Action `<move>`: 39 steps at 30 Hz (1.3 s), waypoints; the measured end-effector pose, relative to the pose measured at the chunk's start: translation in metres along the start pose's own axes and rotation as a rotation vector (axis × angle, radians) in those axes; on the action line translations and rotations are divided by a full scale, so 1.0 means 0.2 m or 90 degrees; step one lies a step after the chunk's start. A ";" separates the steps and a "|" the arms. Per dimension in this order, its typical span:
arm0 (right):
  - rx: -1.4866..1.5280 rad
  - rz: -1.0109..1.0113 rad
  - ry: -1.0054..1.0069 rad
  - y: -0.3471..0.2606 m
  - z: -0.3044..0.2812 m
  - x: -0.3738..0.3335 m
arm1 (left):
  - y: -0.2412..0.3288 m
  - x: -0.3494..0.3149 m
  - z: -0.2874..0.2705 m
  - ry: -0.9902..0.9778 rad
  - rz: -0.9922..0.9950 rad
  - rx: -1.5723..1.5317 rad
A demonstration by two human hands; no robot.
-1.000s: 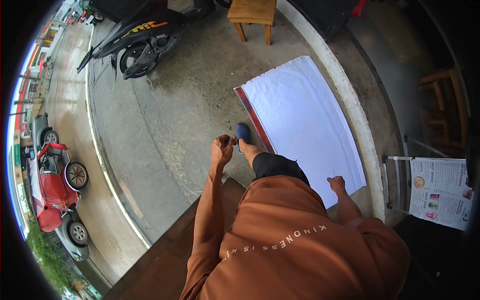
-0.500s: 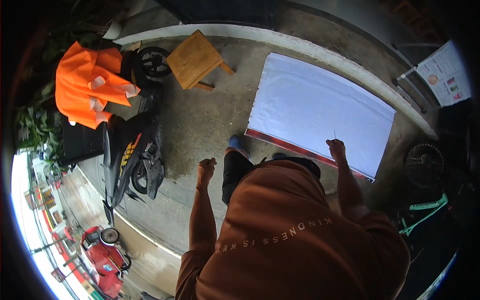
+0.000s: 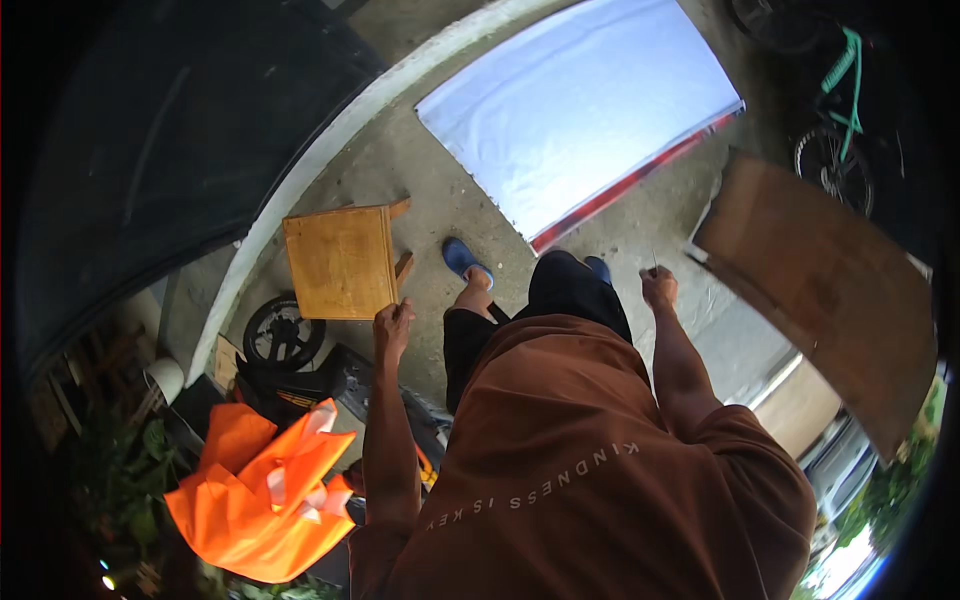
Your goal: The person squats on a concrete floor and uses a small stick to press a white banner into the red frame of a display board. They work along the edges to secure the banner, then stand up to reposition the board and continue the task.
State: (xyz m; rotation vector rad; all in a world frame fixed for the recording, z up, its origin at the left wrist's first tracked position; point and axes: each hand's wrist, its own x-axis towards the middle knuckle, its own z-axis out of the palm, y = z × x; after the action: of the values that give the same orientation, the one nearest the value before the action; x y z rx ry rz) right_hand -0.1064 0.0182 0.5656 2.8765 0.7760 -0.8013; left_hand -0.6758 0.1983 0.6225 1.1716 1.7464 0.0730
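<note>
Beside square wooden stool (image 3: 342,262) | left hand (image 3: 393,327) grip curled, empty | right hand (image 3: 660,288) grip pinching thin needle (image 3: 654,259)

One wooden stool (image 3: 342,262) at 10 o'clock. One white sheet (image 3: 580,105) with red edge at 12. Two blue shoes (image 3: 464,260). One green bicycle (image 3: 835,120) at 2. One brown board (image 3: 830,290) at 3. One orange vest (image 3: 262,490) at 8. One motorbike wheel (image 3: 278,335) at 9.

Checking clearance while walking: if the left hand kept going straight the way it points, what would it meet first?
Probably the wooden stool: the left hand points toward its near edge. Depth is unclear, so the stool may sit lower than the hand.
</note>
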 end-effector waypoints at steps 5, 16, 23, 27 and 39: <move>0.193 0.026 0.024 -0.22 0.11 -0.28 | 0.09 0.20 -0.15 -0.087 0.060 0.061; 0.428 0.162 0.000 -0.44 0.65 -0.65 | 0.32 0.50 0.64 -0.289 0.301 0.227; 0.587 0.322 0.124 -0.37 0.83 -0.71 | 0.56 0.78 1.27 -0.460 0.345 0.246; 0.682 0.453 0.134 -0.44 0.98 -0.81 | 0.54 0.91 1.37 -0.524 0.210 0.224; 0.856 0.549 0.161 -0.79 1.23 -0.51 | 0.49 1.33 1.78 -0.573 0.265 0.399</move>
State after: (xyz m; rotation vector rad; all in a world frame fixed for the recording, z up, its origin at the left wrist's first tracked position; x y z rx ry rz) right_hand -0.3743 0.0634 0.4161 3.6705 -1.5800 -0.9985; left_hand -0.3576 0.2892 0.3104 1.6511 0.7132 -0.6948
